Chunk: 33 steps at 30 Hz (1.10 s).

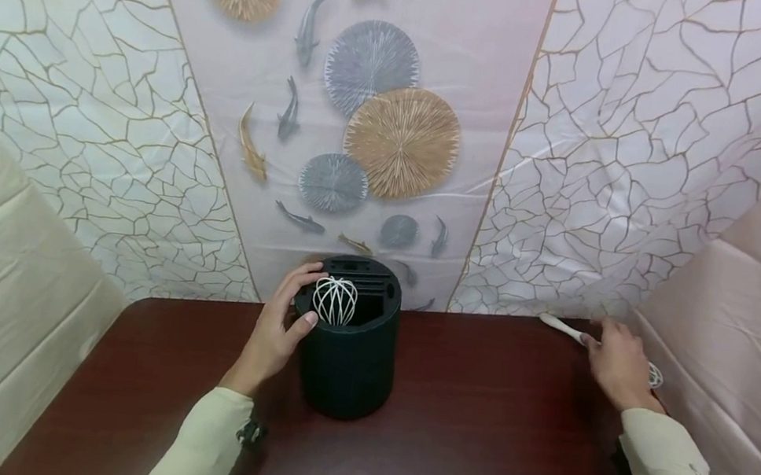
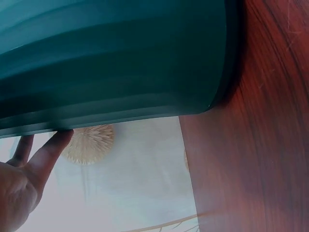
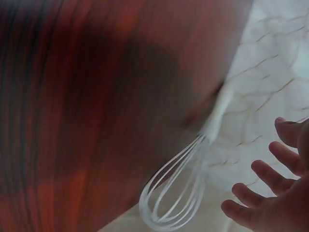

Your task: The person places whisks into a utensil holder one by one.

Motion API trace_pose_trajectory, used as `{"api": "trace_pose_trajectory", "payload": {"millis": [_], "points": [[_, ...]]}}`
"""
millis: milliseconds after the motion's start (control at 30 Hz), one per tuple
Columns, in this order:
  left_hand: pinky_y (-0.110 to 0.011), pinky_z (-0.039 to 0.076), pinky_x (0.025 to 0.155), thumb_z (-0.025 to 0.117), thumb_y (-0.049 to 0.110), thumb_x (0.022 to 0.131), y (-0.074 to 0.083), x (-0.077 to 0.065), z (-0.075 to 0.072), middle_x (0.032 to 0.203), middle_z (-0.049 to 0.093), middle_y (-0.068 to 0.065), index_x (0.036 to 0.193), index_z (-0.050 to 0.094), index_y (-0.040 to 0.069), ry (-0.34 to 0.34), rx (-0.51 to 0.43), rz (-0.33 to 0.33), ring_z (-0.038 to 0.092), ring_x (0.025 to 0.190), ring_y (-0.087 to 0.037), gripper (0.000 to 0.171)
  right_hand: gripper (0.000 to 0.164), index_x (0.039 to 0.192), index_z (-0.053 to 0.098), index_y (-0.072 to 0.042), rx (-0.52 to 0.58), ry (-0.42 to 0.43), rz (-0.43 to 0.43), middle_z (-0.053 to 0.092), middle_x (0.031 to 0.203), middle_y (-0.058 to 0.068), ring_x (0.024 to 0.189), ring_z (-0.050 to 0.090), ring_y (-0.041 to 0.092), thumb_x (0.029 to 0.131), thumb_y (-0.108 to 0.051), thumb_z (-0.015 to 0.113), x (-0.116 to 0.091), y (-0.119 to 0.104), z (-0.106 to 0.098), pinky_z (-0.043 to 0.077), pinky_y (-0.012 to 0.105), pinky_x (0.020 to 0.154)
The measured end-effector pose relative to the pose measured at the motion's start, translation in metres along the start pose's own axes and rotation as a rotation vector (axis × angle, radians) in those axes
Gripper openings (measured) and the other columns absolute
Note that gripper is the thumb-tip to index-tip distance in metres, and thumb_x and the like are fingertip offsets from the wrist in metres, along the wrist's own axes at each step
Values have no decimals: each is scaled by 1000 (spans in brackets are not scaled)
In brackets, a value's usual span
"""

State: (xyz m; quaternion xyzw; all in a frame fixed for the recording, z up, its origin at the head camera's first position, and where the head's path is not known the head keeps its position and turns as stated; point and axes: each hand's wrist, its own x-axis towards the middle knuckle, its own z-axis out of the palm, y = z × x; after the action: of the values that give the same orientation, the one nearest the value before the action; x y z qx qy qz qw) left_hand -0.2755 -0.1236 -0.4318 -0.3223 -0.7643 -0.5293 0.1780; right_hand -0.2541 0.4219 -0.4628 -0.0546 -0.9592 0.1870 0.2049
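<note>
A dark green, nearly black cylindrical utensil holder [image 1: 345, 376] stands upright on the table. The wire head of a white whisk [image 1: 335, 301] shows at its opening; the whisk's lower part is hidden inside. My left hand [image 1: 272, 335] rests against the holder's left rim, thumb and fingers spread and fairly straight. In the left wrist view, fingertips touch the side of the holder [image 2: 120, 63]. At the far right, another white whisk [image 3: 174, 193] lies by the table's back corner. Just over it is my right hand [image 1: 617, 366], its fingers spread apart in the right wrist view and not closed round the whisk.
The reddish-brown table [image 1: 470, 439] ends at a back edge against a patterned cloth [image 1: 588, 176]. Beige padded panels [image 1: 745, 346] rise at the right, close to the right hand, and a similar panel [image 1: 4, 286] stands at the left.
</note>
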Motion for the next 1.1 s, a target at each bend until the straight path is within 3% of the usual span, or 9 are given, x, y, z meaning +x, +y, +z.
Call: {"api": "trace_pose_trajectory", "payload": {"millis": [267,367,467,767,1100], "points": [[-64,48,102,56,44,103,-3,-3,-2,166,38,1,153,52,19,19,-1,-6,43,146,-27,56,46,137,45,10,-182,-188,-39,49,129,43,111,47,68,104,-19,60,10,35,-3,40,77,90],[-63,48,103,55,47,103,-3,-3,-1,166,38,1,153,52,19,22,1,-6,43,146,-25,57,47,134,47,10,-218,-278,-30,50,129,42,112,47,67,105,-25,58,9,43,-4,39,77,90],[-61,48,103,55,47,103,-3,-2,0,166,38,1,152,53,19,21,-2,-3,43,146,-25,56,43,128,50,8,-242,-312,-38,54,124,40,109,48,66,103,-25,61,6,48,-2,38,78,86],[-59,50,101,55,47,103,-1,-1,0,166,38,4,153,53,21,18,-10,-16,44,146,-24,56,18,108,63,2,-288,-182,-160,63,99,33,93,56,60,94,-8,64,4,52,-1,44,74,69],[-59,50,99,54,46,103,-3,-1,1,166,38,1,152,53,21,21,-10,-3,45,145,-27,55,22,111,69,-3,-266,-87,-313,68,100,24,92,59,51,90,-6,73,-3,39,-12,48,68,68]]}}
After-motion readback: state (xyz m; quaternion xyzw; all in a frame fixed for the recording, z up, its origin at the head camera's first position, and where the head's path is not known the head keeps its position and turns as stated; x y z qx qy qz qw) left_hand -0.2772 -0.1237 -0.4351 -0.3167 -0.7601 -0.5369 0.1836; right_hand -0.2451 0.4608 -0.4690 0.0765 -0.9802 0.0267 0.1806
